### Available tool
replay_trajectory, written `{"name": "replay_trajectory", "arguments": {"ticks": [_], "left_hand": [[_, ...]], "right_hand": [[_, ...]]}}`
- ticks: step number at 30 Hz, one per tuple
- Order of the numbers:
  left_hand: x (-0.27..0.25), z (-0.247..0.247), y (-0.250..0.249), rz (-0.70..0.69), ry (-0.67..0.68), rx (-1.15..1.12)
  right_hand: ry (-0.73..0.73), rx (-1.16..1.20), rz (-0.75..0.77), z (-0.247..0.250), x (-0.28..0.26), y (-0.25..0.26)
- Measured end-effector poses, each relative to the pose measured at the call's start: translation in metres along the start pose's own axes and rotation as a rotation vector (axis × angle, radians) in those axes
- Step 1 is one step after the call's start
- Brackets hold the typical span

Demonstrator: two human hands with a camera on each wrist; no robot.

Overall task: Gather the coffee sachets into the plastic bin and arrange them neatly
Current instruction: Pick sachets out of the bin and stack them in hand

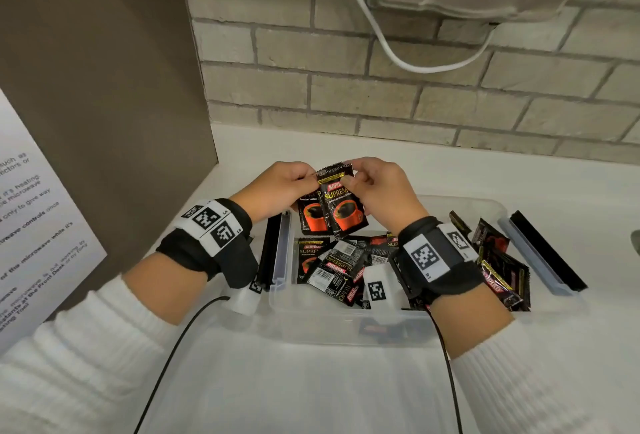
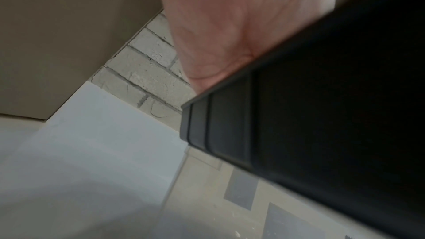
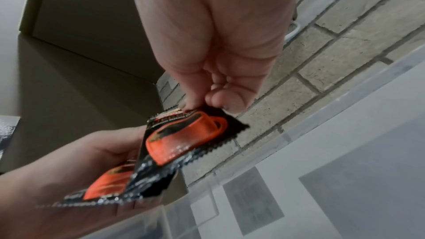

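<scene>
Over the clear plastic bin (image 1: 346, 315) both hands hold black coffee sachets printed with a red cup. My right hand (image 1: 353, 175) pinches the top edge of the front sachet (image 1: 341, 206). Beside it, my left hand (image 1: 304, 179) holds a second sachet (image 1: 311, 220) that sits just behind the first. The right wrist view shows the right hand's fingertips (image 3: 220, 101) on the front sachet (image 3: 184, 141) and the left hand (image 3: 69, 161) under the other sachet (image 3: 108, 183). Several loose sachets (image 1: 343, 267) lie jumbled in the bin. In the left wrist view only the palm (image 2: 230, 24) shows.
The bin stands on a white counter (image 1: 519, 173) with black latches at its left end (image 1: 273, 250) and right end (image 1: 547, 253). A brown panel (image 1: 104, 87) with a printed notice (image 1: 34, 225) stands close on the left. A brick wall (image 1: 381, 94) and white cable (image 1: 381, 42) are behind.
</scene>
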State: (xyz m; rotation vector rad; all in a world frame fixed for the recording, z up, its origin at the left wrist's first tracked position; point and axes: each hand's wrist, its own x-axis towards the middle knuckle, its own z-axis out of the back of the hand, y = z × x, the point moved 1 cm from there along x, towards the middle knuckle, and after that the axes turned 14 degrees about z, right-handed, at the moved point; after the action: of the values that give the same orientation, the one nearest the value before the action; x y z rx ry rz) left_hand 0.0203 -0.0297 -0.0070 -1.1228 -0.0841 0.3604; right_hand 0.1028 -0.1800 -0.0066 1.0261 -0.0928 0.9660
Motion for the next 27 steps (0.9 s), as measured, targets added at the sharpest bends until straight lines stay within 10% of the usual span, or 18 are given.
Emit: {"name": "replay_trajectory", "arguments": {"ticks": [27], "left_hand": [[-0.008, 0.008, -0.012, 0.027, 0.242, -0.305]], "right_hand": [[0.054, 0.413, -0.210, -0.006, 0.002, 0.015]]}}
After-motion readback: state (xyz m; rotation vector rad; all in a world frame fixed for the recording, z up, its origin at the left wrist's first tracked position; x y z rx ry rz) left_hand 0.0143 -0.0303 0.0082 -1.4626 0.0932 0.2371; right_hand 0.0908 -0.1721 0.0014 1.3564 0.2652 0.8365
